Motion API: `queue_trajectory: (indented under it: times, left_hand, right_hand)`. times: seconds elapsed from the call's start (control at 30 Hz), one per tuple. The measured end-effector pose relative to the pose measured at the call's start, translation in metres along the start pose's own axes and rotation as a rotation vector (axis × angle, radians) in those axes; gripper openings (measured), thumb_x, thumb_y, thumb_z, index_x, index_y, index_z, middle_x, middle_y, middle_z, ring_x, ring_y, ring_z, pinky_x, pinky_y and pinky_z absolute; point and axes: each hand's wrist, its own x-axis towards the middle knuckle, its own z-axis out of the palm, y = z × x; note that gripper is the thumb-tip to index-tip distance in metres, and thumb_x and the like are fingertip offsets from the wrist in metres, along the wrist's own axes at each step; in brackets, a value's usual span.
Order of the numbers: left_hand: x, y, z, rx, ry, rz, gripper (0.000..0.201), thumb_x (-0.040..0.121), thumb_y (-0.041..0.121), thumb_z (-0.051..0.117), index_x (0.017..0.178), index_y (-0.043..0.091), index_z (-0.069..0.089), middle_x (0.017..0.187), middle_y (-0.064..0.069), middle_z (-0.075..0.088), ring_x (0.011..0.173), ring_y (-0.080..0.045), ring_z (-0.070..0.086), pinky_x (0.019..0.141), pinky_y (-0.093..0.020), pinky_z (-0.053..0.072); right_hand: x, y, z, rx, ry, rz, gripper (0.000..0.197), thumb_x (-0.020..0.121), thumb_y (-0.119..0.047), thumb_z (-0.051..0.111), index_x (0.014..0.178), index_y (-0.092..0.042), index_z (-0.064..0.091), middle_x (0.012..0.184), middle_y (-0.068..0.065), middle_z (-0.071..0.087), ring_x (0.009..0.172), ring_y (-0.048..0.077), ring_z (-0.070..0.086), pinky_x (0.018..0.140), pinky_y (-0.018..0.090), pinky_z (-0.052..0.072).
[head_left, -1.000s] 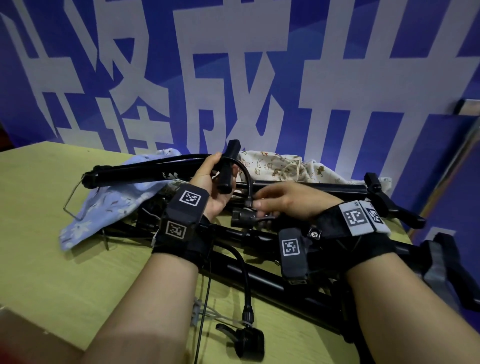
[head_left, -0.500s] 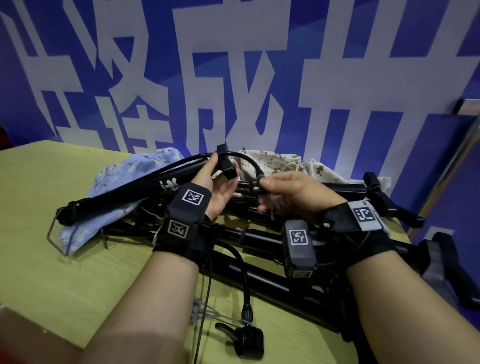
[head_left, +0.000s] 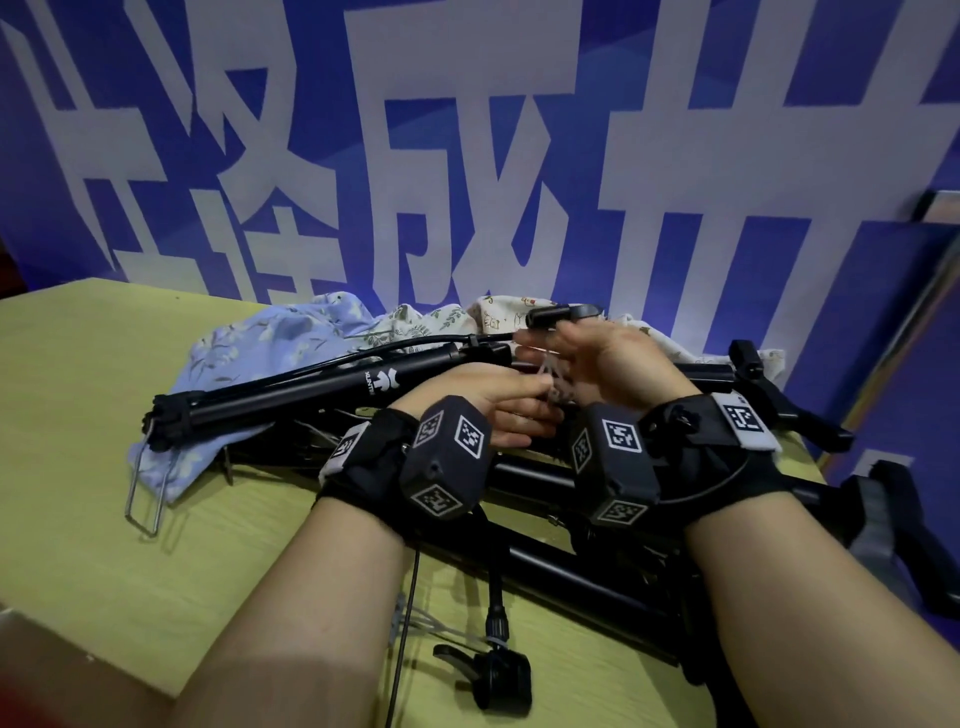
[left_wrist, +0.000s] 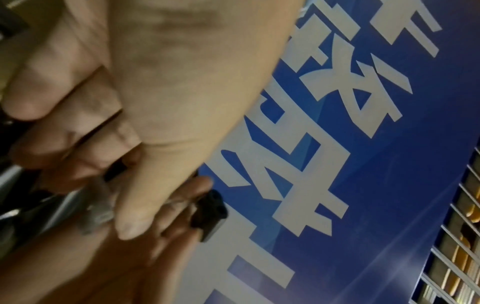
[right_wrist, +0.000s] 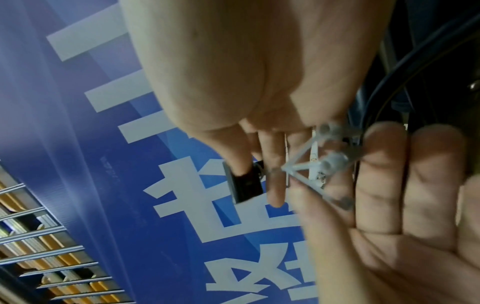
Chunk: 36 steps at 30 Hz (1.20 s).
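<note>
Gently: centre frame, left hand (head_left: 493, 401) fingers pinch the ties (head_left: 555, 387), right hand (head_left: 618, 364) fingers pinch the clip (head_left: 558, 315); pull straight.

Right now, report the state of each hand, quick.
left hand: closed, pinching the clear plastic ties.
right hand: closed, thumb and forefinger pinching the small black part; the other fingers are straight.
</note>
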Motion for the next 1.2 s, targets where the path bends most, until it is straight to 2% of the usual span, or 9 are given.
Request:
queue_trajectory:
  times: [0.1, 0.27, 0.43, 0.57, 0.7, 0.77, 0.9, 1.03, 1.2]
  left_hand:
    - [0.003, -0.001, -0.001, 0.009, 0.017, 0.025, 0.012, 0.094, 0.023, 0.058, 0.095, 0.013, 0.065, 0.075, 0.001, 0.071, 0.07, -0.011, 0.07, 0.07, -0.023, 0.052]
    - [0.007, -0.002, -0.006, -0.086, 0.043, 0.056, 0.011, 0.095, 0.014, 0.055, 0.085, 0.014, 0.059, 0.073, -0.003, 0.059, 0.063, -0.016, 0.068, 0.058, -0.023, 0.055]
    - [0.011, -0.004, -0.009, -0.154, 0.088, 0.107, 0.011, 0.096, 0.018, 0.053, 0.089, 0.012, 0.059, 0.078, -0.001, 0.071, 0.067, -0.016, 0.071, 0.053, -0.019, 0.053]
    - [0.013, -0.002, -0.01, -0.177, 0.151, 0.129, 0.007, 0.094, 0.013, 0.056, 0.092, 0.01, 0.062, 0.067, 0.0, 0.069, 0.057, -0.01, 0.066, 0.048, -0.015, 0.05]
    - [0.01, 0.006, -0.003, -0.163, 0.175, 0.144, 0.006, 0.091, 0.004, 0.059, 0.094, 0.007, 0.064, 0.071, -0.006, 0.069, 0.056, -0.011, 0.066, 0.049, -0.016, 0.052]
    - [0.006, 0.014, 0.002, -0.099, 0.176, 0.15, 0.012, 0.09, -0.002, 0.058, 0.095, 0.006, 0.065, 0.071, -0.009, 0.068, 0.055, -0.012, 0.066, 0.05, -0.017, 0.053]
    - [0.0, 0.027, 0.003, -0.012, 0.185, 0.142, 0.012, 0.091, 0.001, 0.058, 0.095, 0.008, 0.067, 0.072, -0.008, 0.07, 0.059, -0.012, 0.065, 0.054, -0.018, 0.054]
    - [-0.012, 0.032, 0.005, -0.038, 0.204, 0.111, 0.011, 0.095, 0.009, 0.055, 0.098, 0.007, 0.065, 0.078, -0.008, 0.068, 0.053, -0.009, 0.062, 0.05, -0.017, 0.051]
    - [-0.021, 0.03, 0.039, 0.131, 0.337, 0.141, 0.029, 0.095, 0.006, 0.055, 0.12, -0.009, 0.056, 0.074, -0.004, 0.058, 0.056, -0.011, 0.058, 0.05, -0.017, 0.048]
  right_hand:
    - [0.002, -0.001, -0.003, -0.013, -0.046, 0.043, 0.044, 0.101, -0.037, 0.03, 0.131, -0.013, 0.052, 0.122, 0.01, 0.064, 0.105, 0.019, 0.063, 0.083, 0.035, 0.049]
    - [0.003, 0.0, -0.006, -0.024, 0.013, 0.073, 0.053, 0.1, -0.049, 0.024, 0.127, -0.015, 0.054, 0.115, 0.009, 0.064, 0.107, 0.022, 0.061, 0.077, 0.035, 0.048]
    - [-0.001, -0.001, -0.007, -0.086, 0.183, 0.069, 0.038, 0.1, -0.041, 0.04, 0.114, -0.01, 0.057, 0.094, 0.005, 0.066, 0.077, 0.015, 0.068, 0.06, 0.027, 0.056]
    - [-0.005, -0.013, -0.019, -0.154, 0.299, 0.074, 0.033, 0.098, -0.037, 0.047, 0.119, -0.013, 0.055, 0.096, 0.004, 0.06, 0.085, 0.018, 0.062, 0.065, 0.031, 0.051]
    - [-0.018, -0.035, -0.036, -0.122, 0.435, 0.009, 0.025, 0.097, -0.025, 0.051, 0.116, -0.007, 0.053, 0.09, 0.007, 0.056, 0.072, 0.019, 0.056, 0.063, 0.029, 0.049]
    - [-0.027, -0.042, -0.045, -0.141, 0.469, -0.01, 0.018, 0.098, -0.019, 0.05, 0.104, -0.003, 0.054, 0.097, 0.012, 0.058, 0.069, 0.016, 0.058, 0.058, 0.024, 0.053]
    - [-0.044, -0.044, -0.058, -0.134, 0.488, 0.054, 0.015, 0.096, -0.01, 0.049, 0.082, -0.006, 0.054, 0.068, 0.006, 0.056, 0.041, 0.011, 0.053, 0.05, 0.023, 0.047]
    - [-0.063, -0.051, -0.066, -0.162, 0.492, 0.14, 0.017, 0.096, -0.009, 0.049, 0.079, -0.007, 0.053, 0.041, -0.001, 0.051, 0.047, 0.013, 0.052, 0.051, 0.024, 0.044]
    - [-0.091, -0.064, -0.073, -0.31, 0.577, 0.126, 0.01, 0.094, -0.006, 0.052, 0.087, -0.001, 0.057, 0.048, 0.004, 0.053, 0.056, 0.015, 0.055, 0.058, 0.026, 0.048]
